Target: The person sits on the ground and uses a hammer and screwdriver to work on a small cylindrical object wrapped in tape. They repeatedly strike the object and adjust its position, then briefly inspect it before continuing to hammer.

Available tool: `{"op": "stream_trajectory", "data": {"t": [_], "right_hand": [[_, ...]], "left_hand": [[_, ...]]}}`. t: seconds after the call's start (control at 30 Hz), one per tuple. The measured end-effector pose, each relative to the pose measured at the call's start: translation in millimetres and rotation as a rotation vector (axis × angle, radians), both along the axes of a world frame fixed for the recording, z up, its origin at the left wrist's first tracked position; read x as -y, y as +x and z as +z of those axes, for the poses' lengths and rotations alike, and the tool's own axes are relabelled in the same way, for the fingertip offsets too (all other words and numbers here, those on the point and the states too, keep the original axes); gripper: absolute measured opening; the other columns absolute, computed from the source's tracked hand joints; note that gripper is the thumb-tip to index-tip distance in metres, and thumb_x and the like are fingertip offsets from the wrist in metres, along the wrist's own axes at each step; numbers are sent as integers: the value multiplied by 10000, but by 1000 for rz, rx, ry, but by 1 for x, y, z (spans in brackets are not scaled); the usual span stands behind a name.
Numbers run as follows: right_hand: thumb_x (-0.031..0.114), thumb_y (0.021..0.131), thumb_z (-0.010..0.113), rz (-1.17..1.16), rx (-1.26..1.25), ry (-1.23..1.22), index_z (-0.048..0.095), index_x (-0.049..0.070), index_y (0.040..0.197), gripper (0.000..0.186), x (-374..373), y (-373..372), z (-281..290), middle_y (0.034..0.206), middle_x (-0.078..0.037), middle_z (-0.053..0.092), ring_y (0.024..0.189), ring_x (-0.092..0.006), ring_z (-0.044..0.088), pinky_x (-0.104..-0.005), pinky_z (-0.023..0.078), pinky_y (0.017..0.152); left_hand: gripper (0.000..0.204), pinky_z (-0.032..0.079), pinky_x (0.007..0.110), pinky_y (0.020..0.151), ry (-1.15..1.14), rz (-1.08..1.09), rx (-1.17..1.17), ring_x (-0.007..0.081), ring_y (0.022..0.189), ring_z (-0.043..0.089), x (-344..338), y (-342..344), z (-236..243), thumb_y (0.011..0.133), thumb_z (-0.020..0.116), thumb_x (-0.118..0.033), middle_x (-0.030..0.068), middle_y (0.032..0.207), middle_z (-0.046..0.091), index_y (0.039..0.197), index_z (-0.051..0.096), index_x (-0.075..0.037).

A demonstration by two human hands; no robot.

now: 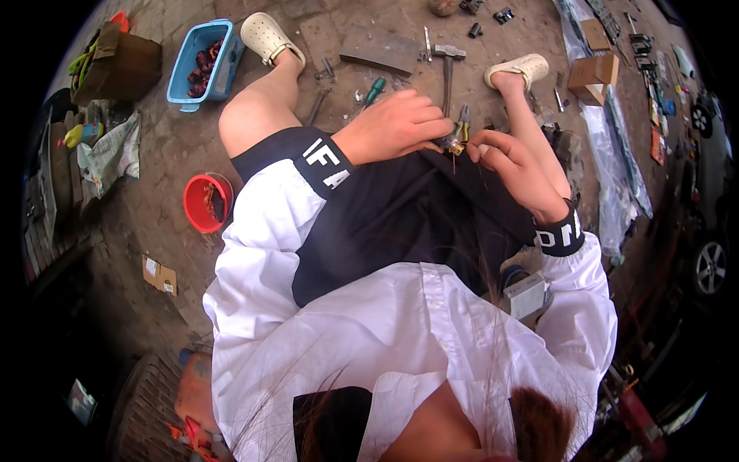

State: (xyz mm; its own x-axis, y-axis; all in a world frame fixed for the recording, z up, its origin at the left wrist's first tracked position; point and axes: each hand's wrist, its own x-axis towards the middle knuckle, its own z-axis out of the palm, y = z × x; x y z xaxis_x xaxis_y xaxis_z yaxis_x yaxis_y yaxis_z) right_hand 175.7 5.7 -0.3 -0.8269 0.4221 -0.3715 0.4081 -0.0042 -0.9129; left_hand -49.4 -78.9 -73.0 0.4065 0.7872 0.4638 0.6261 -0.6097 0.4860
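Observation:
My left hand [396, 127] is closed, palm down, its thumb and fingertips gripping a small grey and brass-coloured metal part [455, 146] above my lap. A thin copper-coloured strand seems to hang from that part. Close beside it, my right hand [512, 162] has its thumb and forefinger pinched together. Whatever sits between those fingertips is too small to make out. Just beyond the part are pliers [464, 117] with yellow on their handles. A hammer [448, 73] lies farther out between my feet, and a green-handled screwdriver [375, 91] rests past my left hand.
A flat metal block [377, 51] lies ahead on the brick floor. To the left stand a blue basket [182, 73] of dark reddish parts and a red bucket [202, 224]. Cardboard boxes [591, 77] and plastic sheeting [604, 158] lie at right, near a car wheel [710, 268].

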Motion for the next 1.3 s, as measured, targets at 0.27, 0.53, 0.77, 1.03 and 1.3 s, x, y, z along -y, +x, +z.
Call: {"op": "stream_trajectory", "data": {"t": [0.27,0.53,0.77,1.03,1.3], "right_hand": [[55,928,411,-229,-74,-540,551,-35,972,172,19,6,8,810,19,445,691,-65,357,-200,323,641],[79,946,419,-251,-89,-640,545,-29,976,169,25,17,2,769,26,420,675,-70,349,-207,328,643],[111,939,470,9,-3,452,596,-16,980,184,-20,3,-53,861,-77,631,826,-160,582,-289,448,756],[117,897,561,-185,-60,394,646,-4,1032,199,-56,-34,-150,894,-135,684,810,-210,653,-315,496,724],[215,819,647,-578,265,299,671,1,998,280,-109,-18,-299,895,-151,697,862,-255,668,-335,500,772]], "left_hand": [[360,430,337,696,210,-17,19,215,823,569,7,1,-1,753,688,-263,51,924,596,1022,583,-49],[354,447,339,697,254,-1,68,236,810,573,11,8,-6,770,676,-283,57,924,600,1014,580,-43],[311,472,411,791,-432,113,183,361,980,570,-3,11,-36,862,628,-207,161,1006,598,1099,534,-29],[348,472,459,752,-682,614,87,406,912,596,-13,-14,-104,851,639,-236,221,924,633,1112,541,-28],[360,459,391,833,-596,1016,117,343,946,561,-67,-56,-186,768,727,-268,190,915,617,1075,689,-86]]}}
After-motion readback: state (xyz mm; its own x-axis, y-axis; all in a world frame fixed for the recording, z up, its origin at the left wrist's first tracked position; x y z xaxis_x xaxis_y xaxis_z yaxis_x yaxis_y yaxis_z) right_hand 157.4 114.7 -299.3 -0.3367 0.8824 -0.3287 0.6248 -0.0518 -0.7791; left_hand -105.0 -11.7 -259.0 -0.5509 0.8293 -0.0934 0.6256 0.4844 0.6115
